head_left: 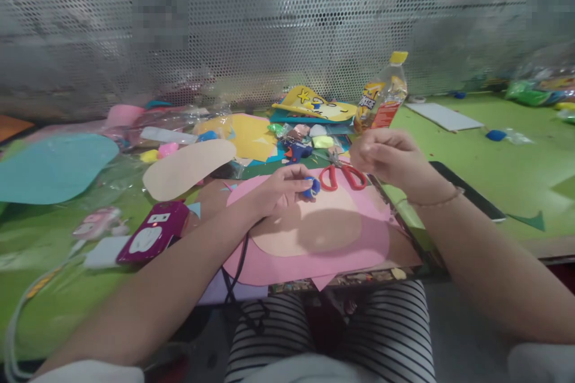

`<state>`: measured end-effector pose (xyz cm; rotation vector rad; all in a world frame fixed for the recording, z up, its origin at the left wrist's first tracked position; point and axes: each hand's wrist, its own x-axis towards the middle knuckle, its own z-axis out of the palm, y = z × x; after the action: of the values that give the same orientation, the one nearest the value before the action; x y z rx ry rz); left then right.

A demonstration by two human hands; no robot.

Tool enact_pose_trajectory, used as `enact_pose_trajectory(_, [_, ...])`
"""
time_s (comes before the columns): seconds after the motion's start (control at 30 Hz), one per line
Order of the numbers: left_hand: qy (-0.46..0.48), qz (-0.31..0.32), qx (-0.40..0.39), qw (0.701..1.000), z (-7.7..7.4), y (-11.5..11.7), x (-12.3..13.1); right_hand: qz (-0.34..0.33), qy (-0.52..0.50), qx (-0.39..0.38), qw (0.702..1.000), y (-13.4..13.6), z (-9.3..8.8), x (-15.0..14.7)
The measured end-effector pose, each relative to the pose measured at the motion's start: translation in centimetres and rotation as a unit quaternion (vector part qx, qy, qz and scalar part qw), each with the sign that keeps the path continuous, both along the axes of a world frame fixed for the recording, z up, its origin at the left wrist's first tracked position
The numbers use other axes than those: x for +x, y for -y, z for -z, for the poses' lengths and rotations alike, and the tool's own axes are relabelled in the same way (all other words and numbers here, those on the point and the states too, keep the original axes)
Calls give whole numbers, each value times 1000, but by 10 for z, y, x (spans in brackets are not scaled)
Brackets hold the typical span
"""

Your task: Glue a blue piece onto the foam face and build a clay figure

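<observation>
My left hand [287,188] pinches a small blue lump [311,188], which looks like modelling clay, between thumb and fingers. It is above a pink paper shape [287,269] bearing a cream oval [309,230]. My right hand [386,158] is raised to the right, fingers curled together and slightly blurred; whatever they hold, if anything, is hidden. Just left of and below that hand lie scissors [332,179] with red handles. Behind my left hand are several wrapped clay lumps, among them a pale yellow one [322,142].
A drink bottle [381,99] with a yellow cap stands behind my right hand. A dark phone [469,191] lies beneath my right forearm. A purple case [155,233], a cream paper piece [188,169] and a teal paper piece [58,167] lie left. Perforated metal [269,24] backs the table.
</observation>
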<state>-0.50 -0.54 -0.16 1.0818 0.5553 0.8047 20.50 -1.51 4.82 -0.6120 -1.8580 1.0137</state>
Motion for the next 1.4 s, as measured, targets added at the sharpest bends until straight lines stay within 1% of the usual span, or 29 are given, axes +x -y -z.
enact_pose_trajectory(0.07, [23, -8, 1, 1000, 0, 0, 1, 36, 77, 6, 996, -3, 3, -3])
enact_pose_trajectory(0.13, [29, -17, -6, 999, -1, 1, 2, 56, 157, 25, 986, -9, 10, -8])
enact_pose_trajectory(0.23, [32, -49, -25, 998, -1, 1, 2, 86, 219, 113, 965, -15, 20, -11])
enact_pose_trajectory(0.27, [33, -57, -32, 997, -1, 1, 2, 90, 232, 141, 958, -16, 22, -12])
enact_pose_trajectory(0.33, [32, -68, -42, 996, -1, 0, 3, 79, 259, 189, 944, -16, 24, -11])
enact_pose_trajectory(0.43, [22, -77, -31, 996, 0, 0, 6, 63, 311, 240, 917, -14, 26, -13])
enact_pose_trajectory(0.53, [6, -83, -7, 997, 1, 1, 9, 90, 363, 284, 883, -13, 29, -19])
enact_pose_trajectory(0.67, [-18, -94, 7, 995, 3, 2, 11, 124, 413, 308, 848, -11, 33, -27])
enact_pose_trajectory(0.77, [-14, -102, 5, 995, 3, 3, 11, 144, 435, 326, 827, -9, 35, -31])
enact_pose_trajectory(0.93, [-5, -91, -22, 996, 0, 5, 11, 144, 449, 337, 815, -8, 39, -33])
enact_pose_trajectory(1.0, [-9, -94, -32, 995, -1, 5, 11, 144, 453, 329, 816, -8, 40, -33])
enact_pose_trajectory(1.03, [-12, -92, -36, 995, -1, 5, 10, 140, 450, 318, 822, -8, 40, -33])
enact_pose_trajectory(1.1, [-17, -79, -46, 996, -1, 3, 9, 124, 432, 285, 847, -9, 39, -32])
enact_pose_trajectory(1.17, [-11, -57, -52, 997, 0, 0, 7, 98, 401, 244, 878, -10, 38, -30])
enact_pose_trajectory(1.27, [4, -27, -63, 998, -1, -3, 4, 29, 335, 189, 923, -13, 35, -26])
enact_pose_trajectory(1.33, [7, -12, -73, 997, -2, -4, 2, -14, 291, 155, 944, -14, 32, -23])
enact_pose_trajectory(1.4, [5, -6, -82, 997, -3, -4, 0, -29, 265, 135, 954, -14, 30, -20])
